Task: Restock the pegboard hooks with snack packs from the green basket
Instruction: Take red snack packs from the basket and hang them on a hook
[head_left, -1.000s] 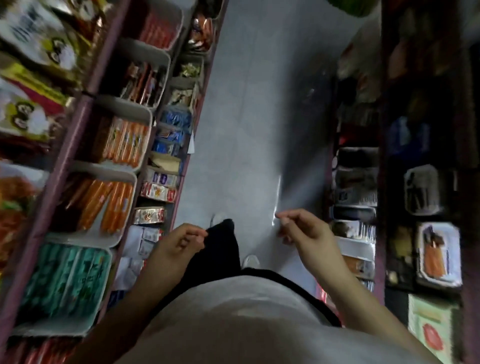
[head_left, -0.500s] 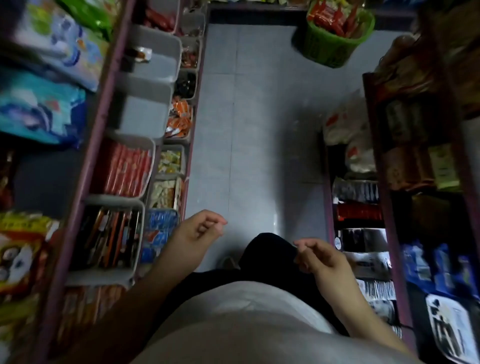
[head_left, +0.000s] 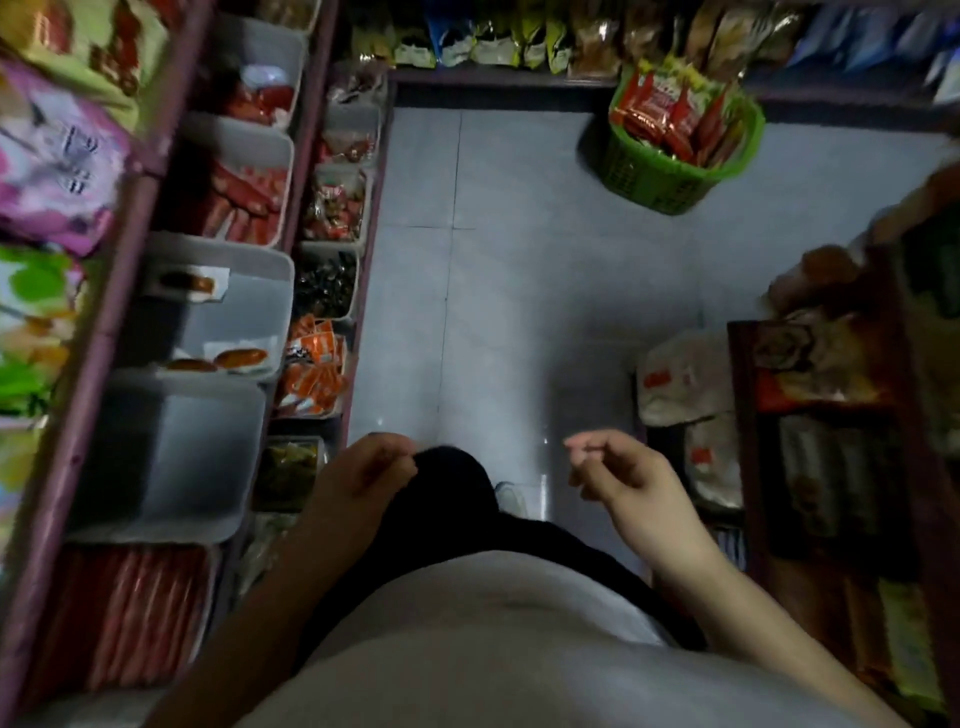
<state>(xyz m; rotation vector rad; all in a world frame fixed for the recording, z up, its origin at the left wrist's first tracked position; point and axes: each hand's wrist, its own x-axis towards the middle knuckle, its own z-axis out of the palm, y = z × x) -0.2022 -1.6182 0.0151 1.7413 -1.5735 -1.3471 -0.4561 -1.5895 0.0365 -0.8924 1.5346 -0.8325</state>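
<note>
Aisle view, both hands empty.
My left hand and right hand hang loosely curled above the floor; the green basket of snack packs sits well ahead.

Blurred beyond reading: labels on the snack packs in the green basket. Cut off by the left edge: hanging bags. Smeared dark on the right: shelf goods. Hidden by curled fingers: palm of the left hand.
</note>
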